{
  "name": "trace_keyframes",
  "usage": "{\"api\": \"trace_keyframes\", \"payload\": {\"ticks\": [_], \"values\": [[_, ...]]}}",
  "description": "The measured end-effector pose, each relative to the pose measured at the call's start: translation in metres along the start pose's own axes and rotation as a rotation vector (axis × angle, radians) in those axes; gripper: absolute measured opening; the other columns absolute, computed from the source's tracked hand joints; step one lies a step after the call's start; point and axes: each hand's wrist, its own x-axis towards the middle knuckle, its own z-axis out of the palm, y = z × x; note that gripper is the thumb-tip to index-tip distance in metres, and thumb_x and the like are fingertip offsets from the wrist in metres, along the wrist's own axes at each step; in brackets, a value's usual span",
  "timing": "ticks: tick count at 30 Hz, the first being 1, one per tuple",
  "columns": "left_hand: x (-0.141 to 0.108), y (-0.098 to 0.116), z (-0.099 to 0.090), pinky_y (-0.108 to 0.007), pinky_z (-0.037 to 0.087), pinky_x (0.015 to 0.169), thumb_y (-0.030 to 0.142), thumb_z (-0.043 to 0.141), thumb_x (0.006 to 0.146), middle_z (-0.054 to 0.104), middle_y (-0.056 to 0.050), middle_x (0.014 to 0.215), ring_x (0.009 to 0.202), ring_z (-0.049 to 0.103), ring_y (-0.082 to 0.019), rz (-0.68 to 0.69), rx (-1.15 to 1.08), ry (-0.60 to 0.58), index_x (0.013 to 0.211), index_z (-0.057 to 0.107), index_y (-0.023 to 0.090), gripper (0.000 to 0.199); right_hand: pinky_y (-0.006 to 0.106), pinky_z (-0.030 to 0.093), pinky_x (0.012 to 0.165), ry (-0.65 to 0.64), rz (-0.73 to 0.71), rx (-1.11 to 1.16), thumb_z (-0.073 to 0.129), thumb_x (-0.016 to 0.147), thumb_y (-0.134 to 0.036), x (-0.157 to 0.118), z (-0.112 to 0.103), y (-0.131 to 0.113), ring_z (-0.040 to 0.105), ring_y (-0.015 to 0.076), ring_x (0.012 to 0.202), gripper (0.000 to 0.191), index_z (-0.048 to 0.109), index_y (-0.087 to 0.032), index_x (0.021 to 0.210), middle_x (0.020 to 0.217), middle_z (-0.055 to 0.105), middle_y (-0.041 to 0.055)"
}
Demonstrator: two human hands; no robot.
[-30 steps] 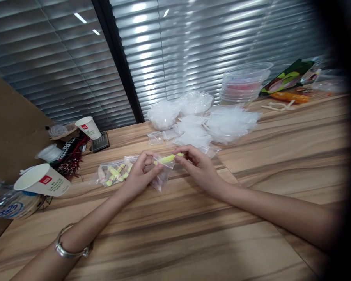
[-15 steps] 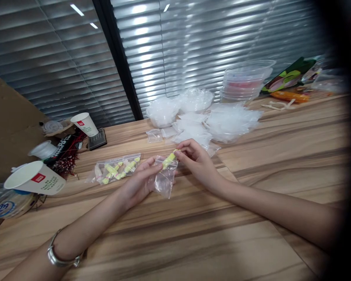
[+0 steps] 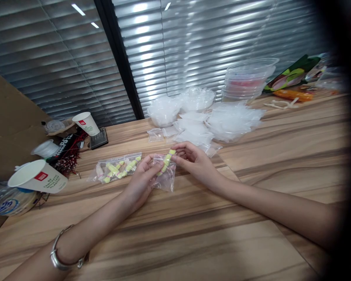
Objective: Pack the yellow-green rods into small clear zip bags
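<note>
My left hand (image 3: 142, 175) is closed on a small clear plastic bag (image 3: 167, 181), its thumb across the bag's near side. A short yellow piece, tied or banded like a wrapped sweet (image 3: 167, 160), slants at the bag's mouth, with its lower part in or against the bag. My right hand (image 3: 190, 158) pinches that yellow piece near its upper end. Just left of my left hand, a filled clear bag (image 3: 117, 168) with several similar yellow pieces and a pale one lies flat on the table.
Behind my hands lies a pile of clear plastic bags (image 3: 193, 130), with stacked clear tubs (image 3: 247, 82) to its right. Paper cups (image 3: 38, 177) and a dark flat box (image 3: 98, 139) are at left. Orange and green packets (image 3: 294, 95) lie far right on the wooden table (image 3: 193, 234).
The yellow piece has shifted slightly left and down and sits lower at the bag's mouth. The bag's bottom has risen a little. Both hands keep their hold.
</note>
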Motion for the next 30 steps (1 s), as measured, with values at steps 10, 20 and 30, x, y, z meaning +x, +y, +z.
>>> {"api": "trace_keyframes", "payload": {"ticks": [10, 20, 30], "values": [[-0.0022, 0.0004, 0.0057, -0.026, 0.054, 0.082, 0.027, 0.064, 0.078, 0.062, -0.005, 0.107, 0.097, 0.061, -0.014, 0.048, 0.029, 0.06, 0.104, 0.055, 0.02, 0.028, 0.024, 0.049, 0.073, -0.042, -0.023, -0.075, 0.065, 0.078, -0.033, -0.001, -0.0003, -0.0014, 0.057, 0.0105, 0.079, 0.035, 0.055, -0.019, 0.108, 0.091, 0.06, 0.0031], [-0.0012, 0.002, 0.005, -0.02, 0.052, 0.08, 0.026, 0.062, 0.08, 0.061, -0.005, 0.107, 0.098, 0.061, -0.014, 0.029, 0.023, 0.038, 0.103, 0.055, 0.019, 0.025, 0.022, 0.049, 0.069, -0.04, -0.035, -0.083, 0.066, 0.077, -0.036, -0.0014, -0.0016, 0.001, 0.057, 0.0094, 0.075, 0.028, 0.06, -0.018, 0.098, 0.086, 0.061, 0.002], [-0.0007, 0.0004, 0.0027, -0.018, 0.05, 0.071, 0.028, 0.064, 0.078, 0.06, -0.004, 0.096, 0.082, 0.059, -0.009, 0.014, 0.022, 0.027, 0.105, 0.055, 0.02, 0.03, 0.021, 0.048, 0.064, -0.079, -0.014, -0.105, 0.062, 0.081, -0.036, -0.0016, -0.0012, -0.0004, 0.055, 0.0086, 0.071, 0.025, 0.06, -0.017, 0.096, 0.085, 0.06, 0.0022]]}}
